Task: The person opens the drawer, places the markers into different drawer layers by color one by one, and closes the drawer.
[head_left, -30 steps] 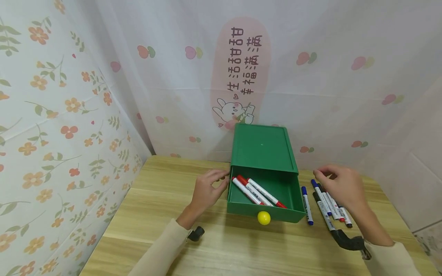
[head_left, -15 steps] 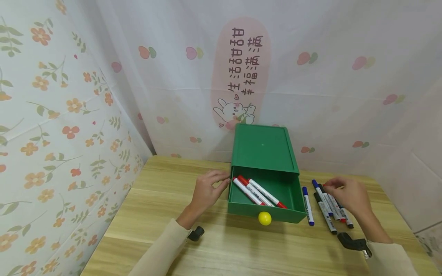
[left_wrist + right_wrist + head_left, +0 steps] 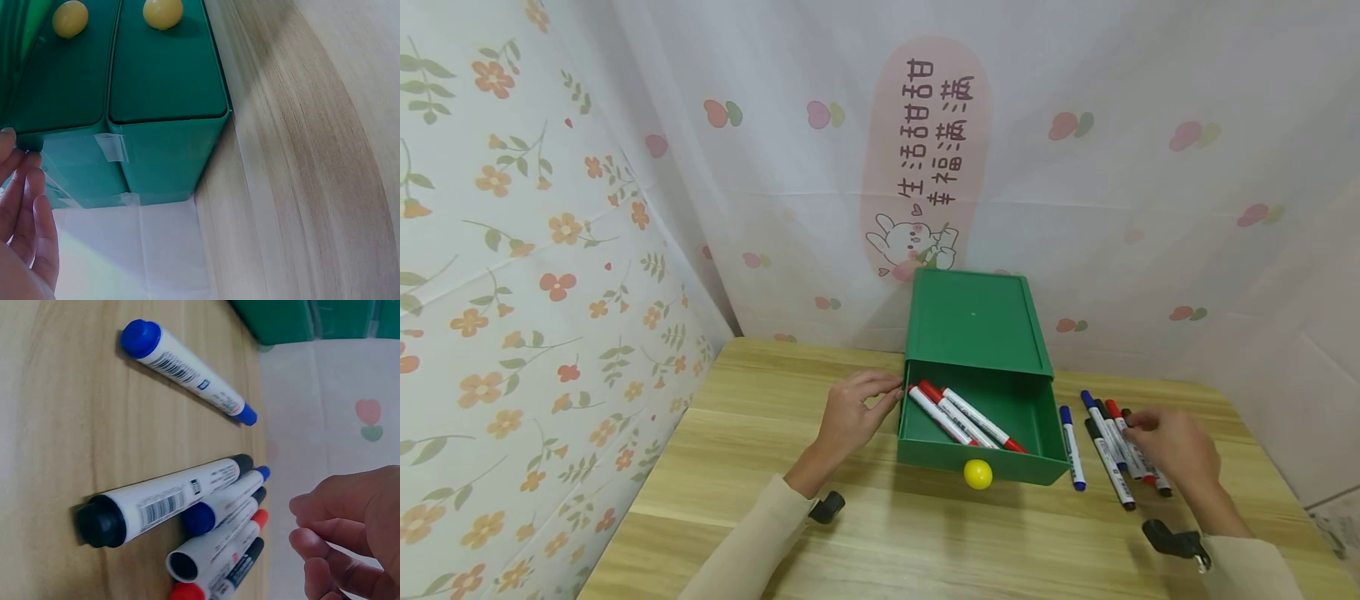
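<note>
An open green drawer (image 3: 940, 452) with a yellow knob (image 3: 978, 474) holds three red whiteboard markers (image 3: 985, 419). My left hand (image 3: 850, 417) touches the unit's left side with nearly straight fingers; in the left wrist view the fingertips (image 3: 34, 178) meet its edge. My right hand (image 3: 1176, 450) is bent over a bunch of markers at the right. Next to its fingertips is a red-capped marker (image 3: 1118, 413). In the right wrist view the loosely curled fingers (image 3: 340, 534) hold nothing and stand apart from the black marker (image 3: 172, 500) and the others.
A lone blue marker (image 3: 1072, 450) lies between the drawer and the bunch. Beneath the open drawer are two closed ones, each with a yellow knob (image 3: 163, 12). The wooden table (image 3: 760, 467) ends at a patterned curtain (image 3: 805, 250) behind the unit.
My right hand has moved down and to the right over the bunch of markers, uncovering the red-capped one. My left hand stays at the unit's side.
</note>
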The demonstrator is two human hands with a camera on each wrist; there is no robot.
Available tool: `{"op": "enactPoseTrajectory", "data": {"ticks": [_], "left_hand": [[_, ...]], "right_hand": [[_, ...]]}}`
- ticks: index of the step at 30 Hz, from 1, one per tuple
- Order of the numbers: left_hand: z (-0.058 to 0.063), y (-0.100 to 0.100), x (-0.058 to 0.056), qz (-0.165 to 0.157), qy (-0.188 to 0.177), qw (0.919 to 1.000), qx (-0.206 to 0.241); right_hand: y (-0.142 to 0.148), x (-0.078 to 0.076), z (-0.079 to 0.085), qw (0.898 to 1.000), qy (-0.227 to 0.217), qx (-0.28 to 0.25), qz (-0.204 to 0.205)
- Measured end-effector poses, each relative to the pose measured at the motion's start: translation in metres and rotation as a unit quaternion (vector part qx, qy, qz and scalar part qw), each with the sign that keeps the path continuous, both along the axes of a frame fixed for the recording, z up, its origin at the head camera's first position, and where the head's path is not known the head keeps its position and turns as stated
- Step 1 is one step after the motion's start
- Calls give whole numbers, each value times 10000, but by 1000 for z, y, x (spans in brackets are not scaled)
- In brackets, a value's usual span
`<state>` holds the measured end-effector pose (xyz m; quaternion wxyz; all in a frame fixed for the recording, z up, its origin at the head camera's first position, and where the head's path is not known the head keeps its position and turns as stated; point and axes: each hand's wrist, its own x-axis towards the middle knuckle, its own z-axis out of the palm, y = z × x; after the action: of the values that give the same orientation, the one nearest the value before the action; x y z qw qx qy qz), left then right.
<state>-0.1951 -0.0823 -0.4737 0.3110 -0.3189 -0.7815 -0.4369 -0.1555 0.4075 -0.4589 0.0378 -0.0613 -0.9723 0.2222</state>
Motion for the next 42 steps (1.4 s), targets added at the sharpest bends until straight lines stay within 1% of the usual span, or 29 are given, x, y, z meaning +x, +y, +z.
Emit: {"op": "enactPoseTrajectory", "data": {"ticks": [8, 16, 23, 28, 32, 42], "left_hand": [[2, -1, 1, -43, -61, 10000, -33], [-2, -1, -1, -28, -74, 10000, -48], [-3, 0, -2, -27, -34, 10000, -9], [-1, -1, 1, -8, -214, 9998, -32], [-2, -1, 1, 3, -201, 9998, -12], [-3, -1, 1, 33, -67, 10000, 0]], "right_hand": [[6, -2, -11, 9984, -404, -7, -403], [18, 1, -25, 9969, -627, -184, -431], [19, 3, -32, 9964, -575, -93, -610], [16, 4, -35, 9949, -498, -16, -876], [13, 4, -38, 9932, -467, 32, -1066], [14, 5, -44, 9931, -307, 141, -1124]]}}
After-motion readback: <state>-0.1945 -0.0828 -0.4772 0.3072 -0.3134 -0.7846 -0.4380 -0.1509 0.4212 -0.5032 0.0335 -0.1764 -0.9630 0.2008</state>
